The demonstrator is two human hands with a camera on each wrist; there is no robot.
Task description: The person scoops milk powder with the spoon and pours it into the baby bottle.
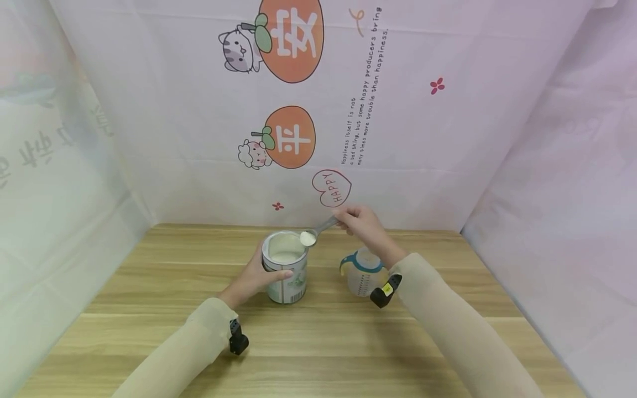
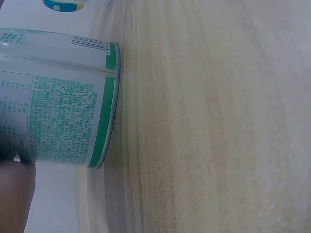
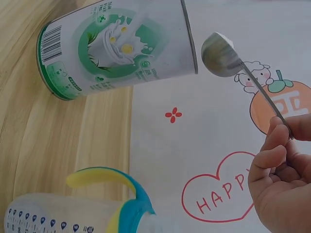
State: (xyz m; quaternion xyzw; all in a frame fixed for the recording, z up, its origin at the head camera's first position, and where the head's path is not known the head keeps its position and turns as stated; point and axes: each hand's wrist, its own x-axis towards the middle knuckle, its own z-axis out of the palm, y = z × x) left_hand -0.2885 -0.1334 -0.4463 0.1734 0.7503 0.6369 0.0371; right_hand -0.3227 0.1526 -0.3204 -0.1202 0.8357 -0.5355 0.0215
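My left hand (image 1: 260,276) grips an open milk powder can (image 1: 287,282) around its left side, the thumb across its front. White powder shows inside, below the rim. Between the fingertips and thumb of my right hand (image 1: 362,224) is the handle of a metal spoon (image 1: 325,225). Its round bowl holds a heap of white powder and overlaps the can's right rim in the head view. In the right wrist view the spoon bowl (image 3: 221,54) is just beyond the can's mouth, its underside showing. Only a fingertip of the left hand (image 2: 17,194) shows in the left wrist view, against the can.
Under my right forearm stands a clear baby bottle (image 1: 359,279) with a blue collar and yellow-and-blue handles, right of the can. The wood-grain table (image 1: 318,342) meets a printed white cloth (image 1: 398,188) at its back edge, with cloth walls on both sides.
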